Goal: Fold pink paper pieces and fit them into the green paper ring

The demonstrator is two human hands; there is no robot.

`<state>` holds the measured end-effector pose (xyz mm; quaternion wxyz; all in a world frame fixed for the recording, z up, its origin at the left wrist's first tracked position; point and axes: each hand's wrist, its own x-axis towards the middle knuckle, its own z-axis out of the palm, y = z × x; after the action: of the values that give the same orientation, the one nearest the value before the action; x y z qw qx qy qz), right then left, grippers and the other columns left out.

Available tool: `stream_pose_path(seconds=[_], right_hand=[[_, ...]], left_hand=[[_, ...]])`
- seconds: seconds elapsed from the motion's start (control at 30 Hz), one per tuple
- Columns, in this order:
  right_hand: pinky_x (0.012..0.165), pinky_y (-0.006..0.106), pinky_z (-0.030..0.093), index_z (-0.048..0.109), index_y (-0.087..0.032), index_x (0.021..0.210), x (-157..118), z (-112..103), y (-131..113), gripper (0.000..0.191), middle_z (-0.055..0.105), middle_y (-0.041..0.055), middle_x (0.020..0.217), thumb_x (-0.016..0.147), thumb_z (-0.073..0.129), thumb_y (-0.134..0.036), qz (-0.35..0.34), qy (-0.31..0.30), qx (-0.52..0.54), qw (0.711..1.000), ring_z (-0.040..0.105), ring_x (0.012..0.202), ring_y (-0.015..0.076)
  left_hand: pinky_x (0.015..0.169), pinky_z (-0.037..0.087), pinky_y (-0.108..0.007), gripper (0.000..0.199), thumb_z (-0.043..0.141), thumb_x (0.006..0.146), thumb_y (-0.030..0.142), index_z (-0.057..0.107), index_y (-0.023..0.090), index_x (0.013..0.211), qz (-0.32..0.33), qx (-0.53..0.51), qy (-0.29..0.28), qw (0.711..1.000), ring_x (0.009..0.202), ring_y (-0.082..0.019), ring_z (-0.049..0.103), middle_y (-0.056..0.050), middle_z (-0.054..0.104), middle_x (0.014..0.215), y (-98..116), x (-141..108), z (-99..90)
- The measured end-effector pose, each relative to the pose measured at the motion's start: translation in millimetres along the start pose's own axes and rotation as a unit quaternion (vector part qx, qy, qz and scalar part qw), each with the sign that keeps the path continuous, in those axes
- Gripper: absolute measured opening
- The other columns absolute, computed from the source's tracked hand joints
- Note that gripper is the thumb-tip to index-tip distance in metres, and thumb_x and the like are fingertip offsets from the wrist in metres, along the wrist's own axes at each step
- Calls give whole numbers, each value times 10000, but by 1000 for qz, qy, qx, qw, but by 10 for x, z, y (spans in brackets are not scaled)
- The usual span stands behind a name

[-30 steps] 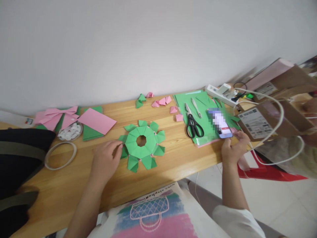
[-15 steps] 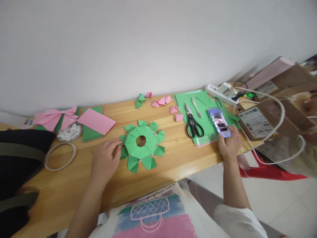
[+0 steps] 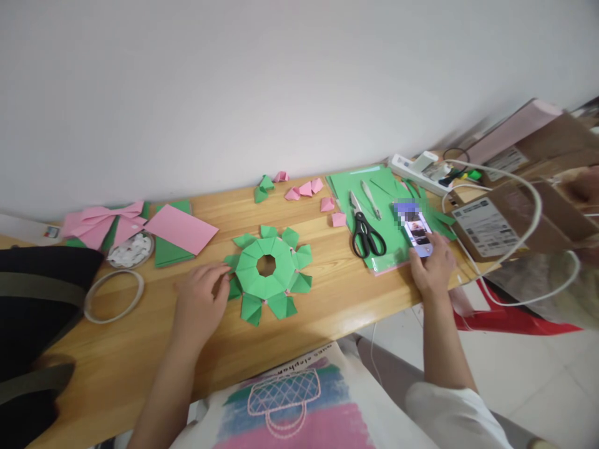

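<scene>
A green folded-paper ring (image 3: 253, 280) with leaf-like points and an eight-sided hole lies flat on the wooden table. My left hand (image 3: 203, 296) is at its left side, with thumb and curled fingers closed on one of the points. Farther right, my right hand (image 3: 435, 268) rests over the lower end of a lit phone (image 3: 414, 227). One finger reaches onto the screen, while the thumb is by the phone's near left edge. The phone lies on green paper sheets (image 3: 341, 181) in a clear sleeve. Black-handled scissors (image 3: 361, 237) and a white pen-like tool (image 3: 370, 199) lie left of it.
Small pink folded pieces (image 3: 306, 189) and green ones (image 3: 264, 187) are along the back. At left are pink paper (image 3: 182, 229), a dish of white bits (image 3: 131, 251), a tape roll (image 3: 88, 305) and a black bag (image 3: 42, 312). A power strip (image 3: 414, 174), cables and a cardboard box (image 3: 491, 227) stand right.
A finger of my right hand has moved left onto the phone's screen, and the picture there has shifted. My left hand and the paper ring stay put.
</scene>
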<state>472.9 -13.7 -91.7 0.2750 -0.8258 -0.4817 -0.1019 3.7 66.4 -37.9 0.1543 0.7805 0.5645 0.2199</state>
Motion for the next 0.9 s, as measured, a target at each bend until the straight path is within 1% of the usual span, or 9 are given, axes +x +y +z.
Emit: stream_pose_path(seconds=[0.2, 0.37, 0.47, 0.53, 0.67, 0.77, 0.9], right_hand=[[1023, 592, 368, 462, -43, 1336, 14, 24, 67, 697, 542, 263, 1308, 783, 482, -467, -12, 17, -14, 1000, 470, 1266, 410], [1006, 576, 385, 482, -65, 1319, 23, 53, 91, 678, 552, 255, 1291, 808, 464, -509, -32, 28, -27, 999, 486, 1248, 393], [1004, 582, 382, 497, -86, 1313, 17, 62, 89, 669, 518, 255, 1333, 820, 449, -536, -15, 35, -33, 999, 456, 1273, 390], [1006, 594, 375, 500, -82, 1320, 16, 59, 83, 686, 484, 265, 1361, 823, 445, -552, 4, 33, -39, 999, 439, 1282, 399], [1005, 609, 371, 510, -99, 1344, 53, 44, 49, 692, 438, 260, 1406, 833, 447, -561, 47, -1, -63, 997, 437, 1278, 417], [1019, 607, 353, 534, -143, 1351, 126, 58, 0, 663, 418, 234, 1439, 842, 450, -559, 66, -23, -88, 994, 429, 1288, 420], [1021, 591, 349, 541, -165, 1354, 217, 122, -68, 637, 417, 217, 1446, 854, 453, -549, 53, -4, -109, 993, 421, 1291, 403]], left_hand=[[906, 517, -412, 234, 426, 876, 289, 648, 215, 877, 4, 1, 4, 1000, 977, -245, 658, -70, 736, 983, 4, 3, 7], [889, 523, -423, 242, 435, 866, 288, 658, 196, 872, 14, 1, 23, 1000, 962, -248, 659, -77, 739, 969, -21, 1, 36], [884, 527, -421, 246, 440, 870, 286, 664, 190, 903, 13, 3, 43, 999, 960, -248, 658, -79, 734, 976, -40, -32, 79], [891, 527, -424, 257, 442, 878, 285, 664, 176, 951, 12, 2, 74, 997, 979, -253, 653, -96, 725, 1005, -48, -69, 113], [938, 509, -434, 288, 459, 900, 300, 637, 164, 1082, 8, 1, 132, 991, 1054, -265, 629, -118, 694, 1095, -67, -139, 161], [949, 499, -441, 295, 463, 906, 311, 629, 179, 1111, 10, 5, 140, 990, 1061, -270, 622, -111, 686, 1104, -90, -161, 165], [940, 494, -445, 292, 461, 907, 318, 635, 187, 1101, 14, 4, 142, 990, 1048, -273, 620, -103, 687, 1089, -96, -164, 155]])
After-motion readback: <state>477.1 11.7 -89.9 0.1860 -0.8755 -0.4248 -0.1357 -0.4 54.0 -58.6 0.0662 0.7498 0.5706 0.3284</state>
